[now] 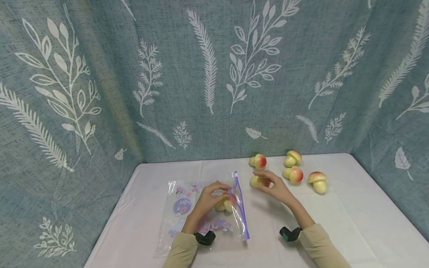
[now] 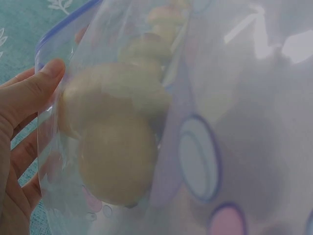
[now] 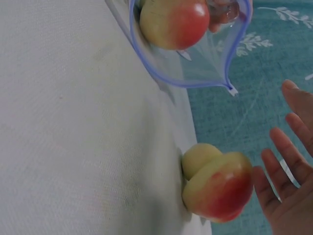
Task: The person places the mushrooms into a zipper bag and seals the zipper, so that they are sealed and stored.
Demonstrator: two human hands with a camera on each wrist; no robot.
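Bag (image 1: 167, 243): clear, glossy, violet zip (image 1: 242, 216), on white counter (image 1: 362, 230).
Left grip (image 1: 209, 197): curled, pinching bag near zip.
Bagged mushroom (image 1: 225, 206): smooth, bulbous, just inside zip.
Right grip (image 1: 277, 188): fingers spread, holding nothing, beside loose mushroom (image 1: 255, 182).
Far mushrooms (image 1: 295, 175): four, plump yellow stems, domed red-blushed caps.
Curtain (image 1: 218, 126): teal weave, white leaf print.

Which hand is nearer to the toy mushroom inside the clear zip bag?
Left. The left hand holds the zip bag near its opening, beside the bagged mushroom; the right hand is farther off, outside the bag, by another toy mushroom.
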